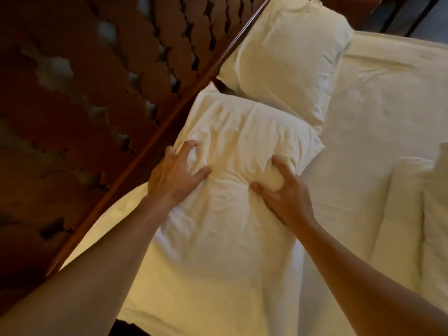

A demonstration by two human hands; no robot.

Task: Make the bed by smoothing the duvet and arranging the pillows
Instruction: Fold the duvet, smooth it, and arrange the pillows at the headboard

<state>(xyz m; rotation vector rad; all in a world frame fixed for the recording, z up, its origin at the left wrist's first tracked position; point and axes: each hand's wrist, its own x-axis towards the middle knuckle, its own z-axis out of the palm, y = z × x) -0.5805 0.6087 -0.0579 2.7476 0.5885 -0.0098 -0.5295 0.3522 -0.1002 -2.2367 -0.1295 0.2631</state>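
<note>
A cream pillow lies near the head of the bed, in the middle of the view. My left hand grips its left side with curled fingers, bunching the fabric. My right hand grips a fold of the same pillow on its right side. A second cream pillow lies beyond it against the headboard, touching the first at a corner. The folded white duvet sits at the right edge of the view, apart from both hands.
A carved dark wooden headboard fills the left side, with its rail running diagonally beside the pillows. The white sheet covers the mattress to the right. A dark floor strip shows at the top right.
</note>
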